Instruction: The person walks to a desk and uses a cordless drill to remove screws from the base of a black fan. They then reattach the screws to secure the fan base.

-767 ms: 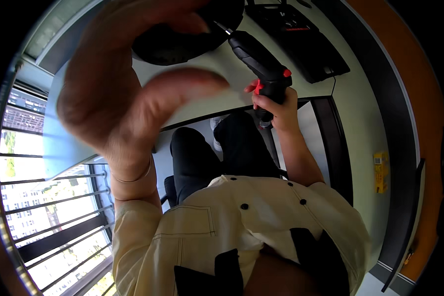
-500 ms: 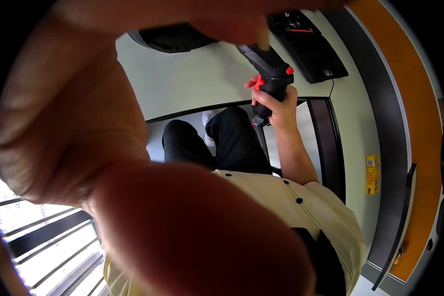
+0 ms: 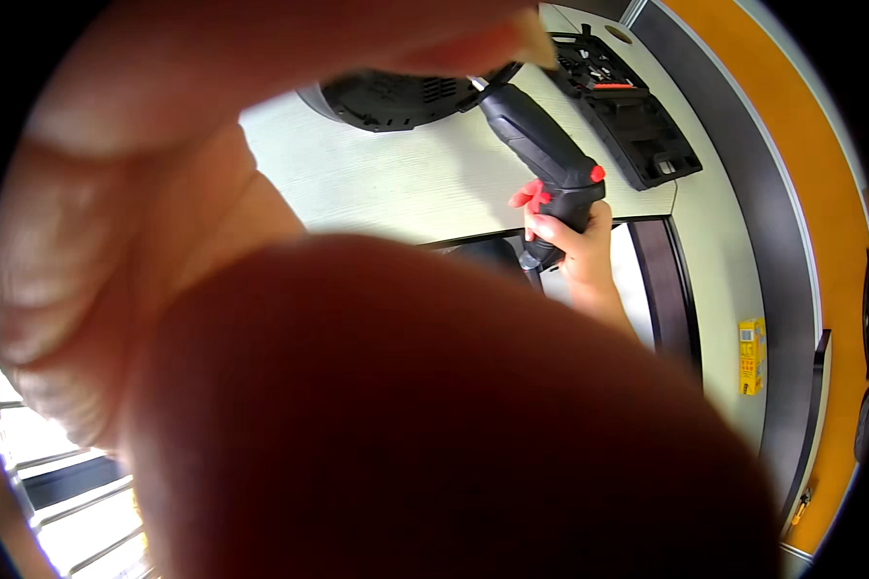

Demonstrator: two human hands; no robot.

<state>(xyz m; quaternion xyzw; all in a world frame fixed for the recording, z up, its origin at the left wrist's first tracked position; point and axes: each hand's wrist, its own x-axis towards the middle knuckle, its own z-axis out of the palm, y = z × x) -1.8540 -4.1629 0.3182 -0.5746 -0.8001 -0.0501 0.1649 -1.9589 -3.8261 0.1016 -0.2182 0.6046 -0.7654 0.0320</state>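
My left hand [image 3: 193, 203] looms very close to the view and covers most of its left and lower part. Its thumb and a finger are wide apart, with nothing visible between them. Farther off, my right hand [image 3: 584, 246] is wrapped round the handle of a black cordless screwdriver [image 3: 541, 140] with red buttons. The tool's slim metal tip points up and left at a black, rounded housing [image 3: 386, 101] with slots, lying on the pale table [image 3: 357, 183]. Whether the tip touches the housing, I cannot tell. My left fingers hide part of the housing.
An open black tool case [image 3: 637, 125] with small bits lies beyond the screwdriver, to the right. A yellow box [image 3: 751, 357] stands near the table's right side, beside a dark grey and orange panel [image 3: 792, 116]. Bright window slats [image 3: 77, 492] show at lower left.
My left thumb has come across more of the view, covering my legs and shirt. The table, screwdriver and right hand now appear lower and farther right. My right hand still grips the screwdriver.
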